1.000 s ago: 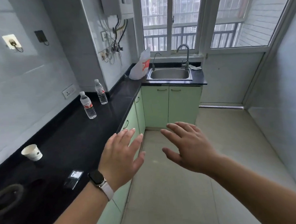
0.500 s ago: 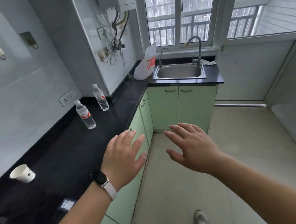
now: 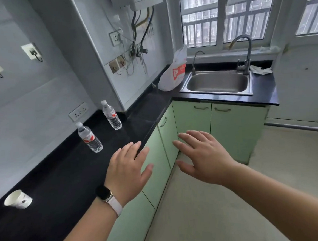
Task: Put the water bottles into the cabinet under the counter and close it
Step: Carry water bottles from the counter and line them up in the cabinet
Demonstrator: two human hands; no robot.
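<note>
Left hand [image 3: 128,170] and right hand [image 3: 202,158] hovered empty, fingers spread loose. Nearer bottle [image 3: 90,137] and farther bottle [image 3: 111,115] stood upright by the tabletop [image 3: 56,181] back edge; cabinet doors [image 3: 156,157] closed. Probably full: some weight, thin squashy plastic, smooth. Grip around the labelled middle.

Two water bottles [image 3: 90,137] [image 3: 112,115], one paper cup [image 3: 17,199], one plastic bag [image 3: 172,77], two taps [image 3: 249,47] [image 3: 194,63], perhaps five cabinet doors [image 3: 236,131], two hands [image 3: 128,170] [image 3: 206,158]
</note>
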